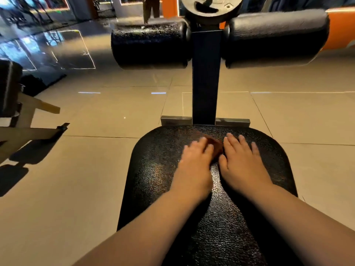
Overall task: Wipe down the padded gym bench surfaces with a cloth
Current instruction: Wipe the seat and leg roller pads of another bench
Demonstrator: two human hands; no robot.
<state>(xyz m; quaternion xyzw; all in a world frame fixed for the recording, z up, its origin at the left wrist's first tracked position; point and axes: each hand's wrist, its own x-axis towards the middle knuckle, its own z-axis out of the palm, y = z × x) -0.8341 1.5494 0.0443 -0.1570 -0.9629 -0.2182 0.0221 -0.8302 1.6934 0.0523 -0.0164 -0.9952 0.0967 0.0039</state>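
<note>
1. Head view: we see the left hand (194,160) on the black pad (153,179). Its fingers (199,144) lie released over a brown cloth (216,146), pressing it; the hand is blurred.
2. The right hand (242,162) rests flat on the pad just beside the cloth, fingers spread, grasping nothing.
3. We find the cloth near the pad's far edge, between both hands.
4. Beyond, a post (206,73) rises over the floor (96,169).

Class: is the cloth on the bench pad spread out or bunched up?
Bunched up: the cloth shows only as a small brown lump under the left hand, blurred.
</note>
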